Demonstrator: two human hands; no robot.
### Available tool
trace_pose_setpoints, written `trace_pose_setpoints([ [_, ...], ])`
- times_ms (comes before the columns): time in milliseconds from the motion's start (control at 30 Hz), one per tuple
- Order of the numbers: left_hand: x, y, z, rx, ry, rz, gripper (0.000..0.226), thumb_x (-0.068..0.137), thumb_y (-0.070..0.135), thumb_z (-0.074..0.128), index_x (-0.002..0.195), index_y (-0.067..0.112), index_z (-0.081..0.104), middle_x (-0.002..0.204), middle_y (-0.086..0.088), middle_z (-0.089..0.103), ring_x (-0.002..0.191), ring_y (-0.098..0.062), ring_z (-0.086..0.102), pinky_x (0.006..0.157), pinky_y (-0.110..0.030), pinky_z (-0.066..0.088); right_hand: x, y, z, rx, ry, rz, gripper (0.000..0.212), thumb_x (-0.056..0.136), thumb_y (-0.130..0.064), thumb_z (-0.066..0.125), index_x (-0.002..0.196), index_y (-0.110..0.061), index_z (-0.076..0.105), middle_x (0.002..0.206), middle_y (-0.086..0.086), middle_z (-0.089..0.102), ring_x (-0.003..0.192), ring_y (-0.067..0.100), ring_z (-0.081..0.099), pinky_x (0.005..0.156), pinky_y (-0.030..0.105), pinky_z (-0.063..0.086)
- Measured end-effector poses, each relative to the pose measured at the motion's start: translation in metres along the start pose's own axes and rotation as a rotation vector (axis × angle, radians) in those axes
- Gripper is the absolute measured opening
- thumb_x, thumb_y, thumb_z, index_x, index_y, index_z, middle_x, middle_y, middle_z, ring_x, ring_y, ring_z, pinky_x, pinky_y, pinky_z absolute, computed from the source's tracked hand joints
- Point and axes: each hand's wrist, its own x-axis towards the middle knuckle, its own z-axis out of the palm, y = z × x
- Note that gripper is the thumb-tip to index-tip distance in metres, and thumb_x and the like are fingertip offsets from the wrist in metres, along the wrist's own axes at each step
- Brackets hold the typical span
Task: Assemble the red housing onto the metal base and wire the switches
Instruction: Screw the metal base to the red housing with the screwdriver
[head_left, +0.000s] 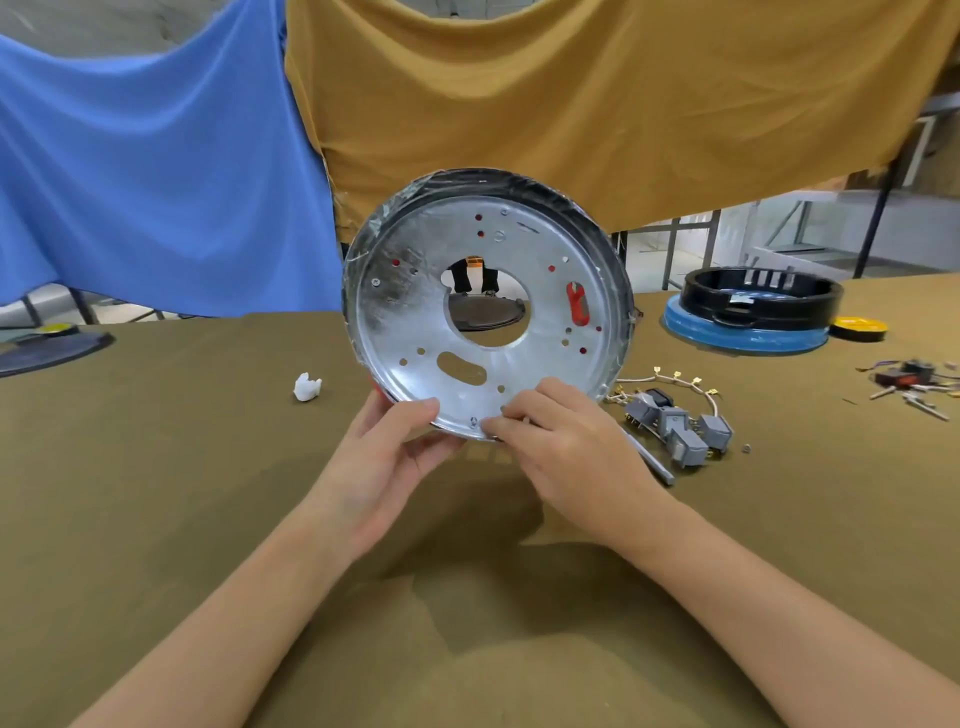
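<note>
Head view: the metal base (415, 322) stands tilted on edge over the table's middle, red housing (575, 304) showing through its holes. The left hand (387, 462) grips its lower rim; the right hand (561, 447) pinches at a rim screw (473, 422). The grey switches (675, 423) and wires (670, 379) lie loose just right, so wiring appears outstanding.

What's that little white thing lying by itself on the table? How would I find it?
Start from the round metal base that the two hands hold upright over the brown table. Look left of its lower edge: the white piece lies alone on the cloth there. It is the only white thing, small and lumpy, far from the grey switches on the right.
</note>
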Motion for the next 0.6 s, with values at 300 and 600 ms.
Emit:
trace_pose_setpoints([
  [300,-0.004,-0.006,0.002,0.103,0.009,0.053,0.052,0.084,0.008,0.064,0.135,0.009,0.051,0.119,-0.011,0.071,0.109,-0.03,0.069,0.085,-0.034,0.058,0.006,-0.006,-0.006,0.502,-0.097,0.527,0.01,0.085,-0.027,0.076,0.085,-0.017,0.076,0.073,-0.006,0.068,0.07,0.01,0.059,0.068,0.028,0.051],
  [600,-0.004,-0.01,0.004,0.21,-0.005,0.092,0.056,0.082,0.007,0.067,0.135,0.012,0.052,0.131,-0.022,0.062,0.113,-0.039,0.066,0.091,-0.044,0.058,0.01,-0.005,-0.002,0.507,-0.197,0.588,0.01,0.087,-0.033,0.072,0.084,-0.024,0.074,0.072,-0.011,0.067,0.074,0.005,0.059,0.068,0.02,0.048],
])
